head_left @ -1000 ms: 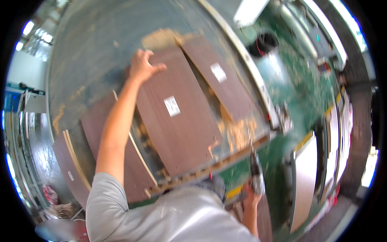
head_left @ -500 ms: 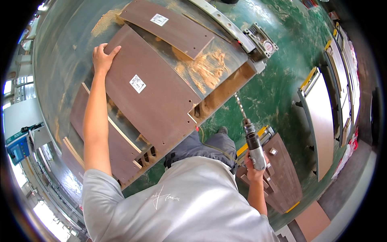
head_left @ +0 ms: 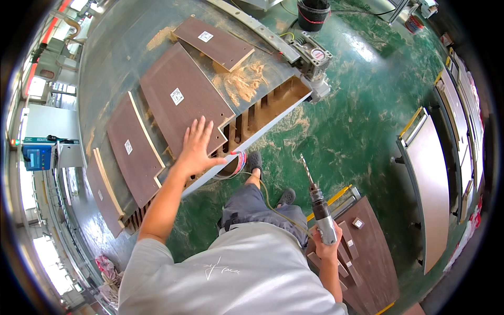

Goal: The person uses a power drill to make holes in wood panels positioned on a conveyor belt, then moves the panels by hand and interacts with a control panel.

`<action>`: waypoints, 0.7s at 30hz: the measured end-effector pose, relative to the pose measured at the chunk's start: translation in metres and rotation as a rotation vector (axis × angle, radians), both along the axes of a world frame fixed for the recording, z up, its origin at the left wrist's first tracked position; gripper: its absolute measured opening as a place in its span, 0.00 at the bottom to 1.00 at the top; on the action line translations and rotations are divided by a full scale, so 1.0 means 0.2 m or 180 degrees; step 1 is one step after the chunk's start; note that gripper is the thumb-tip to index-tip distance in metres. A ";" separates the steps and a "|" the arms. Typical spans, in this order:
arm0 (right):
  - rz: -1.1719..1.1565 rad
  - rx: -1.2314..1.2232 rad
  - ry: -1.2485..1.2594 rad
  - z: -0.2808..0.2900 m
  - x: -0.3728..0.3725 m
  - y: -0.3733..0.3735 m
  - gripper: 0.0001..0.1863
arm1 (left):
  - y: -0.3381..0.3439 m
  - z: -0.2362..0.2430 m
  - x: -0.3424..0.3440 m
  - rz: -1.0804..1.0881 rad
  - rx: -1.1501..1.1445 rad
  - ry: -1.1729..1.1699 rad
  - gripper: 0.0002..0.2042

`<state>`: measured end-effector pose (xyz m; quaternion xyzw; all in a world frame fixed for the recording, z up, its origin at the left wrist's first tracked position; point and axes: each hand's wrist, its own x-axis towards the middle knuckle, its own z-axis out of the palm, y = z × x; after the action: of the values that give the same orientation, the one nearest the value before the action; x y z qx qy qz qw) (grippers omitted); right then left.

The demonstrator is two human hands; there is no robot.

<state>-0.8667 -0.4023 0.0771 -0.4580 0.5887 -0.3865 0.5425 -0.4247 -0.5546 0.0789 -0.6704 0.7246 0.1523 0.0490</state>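
Note:
My left hand [head_left: 195, 149] is open, fingers spread, over the near end of a brown board [head_left: 176, 79] with a white label. I cannot tell whether the palm touches it. Small holes show near the board's near end. My right hand [head_left: 326, 242] is closed around a grey and black drill [head_left: 322, 211], whose long spiral bit [head_left: 307, 170] points up and away from me over the green floor. Shorter brown boards [head_left: 215, 44] [head_left: 134, 152] lie on either side of the labelled one, on the grey machine bed [head_left: 118, 73].
Sawdust [head_left: 244, 81] is heaped on the bed beside its slotted edge. A thin hose [head_left: 268, 197] runs past my legs. To my right, brown pieces [head_left: 367, 257] rest on a low stack, and pale panels [head_left: 428, 184] stand beyond. A black bucket [head_left: 313, 14] is at the far side.
My left hand has come from the far corner of the long board to its near end, fingers now spread. My right hand still holds the drill, slightly lower in view. The view has shifted back.

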 end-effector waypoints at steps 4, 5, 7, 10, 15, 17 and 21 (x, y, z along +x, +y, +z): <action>-0.0138 0.0138 -0.0056 0.00 -0.17 0.11 0.09 | 0.01 -0.09 -0.11 0.0232 -0.0576 0.0030 0.58; -0.0128 0.0098 -0.0072 0.00 -0.20 0.14 0.09 | -0.01 -0.10 -0.14 0.0161 -0.0717 -0.0125 0.55; -0.0300 0.0310 -0.0207 0.00 -0.24 0.17 0.08 | -0.05 -0.08 -0.21 0.0091 -0.0891 -0.0281 0.51; -0.0437 0.0167 -0.0274 -0.02 -0.26 0.22 0.06 | -0.07 0.06 -0.45 -0.1680 -0.0600 0.1035 0.34; -0.0234 0.0057 -0.0125 -0.03 -0.22 0.19 0.06 | -0.24 0.04 -0.17 -0.0932 -0.1590 0.1152 0.25; -0.0011 -0.0089 -0.0165 -0.10 -0.17 0.13 0.07 | -0.44 -0.06 0.14 -0.0253 -0.2188 0.1462 0.22; 0.0894 -0.0562 -0.0177 -0.17 0.12 -0.15 0.08 | -0.80 -0.28 0.96 0.1785 -0.2051 0.0429 0.33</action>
<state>-0.8431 -0.4319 0.0436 -0.5708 0.4674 -0.3696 0.5649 -0.2321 -0.7149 0.0229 -0.8109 0.5265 -0.0309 -0.2535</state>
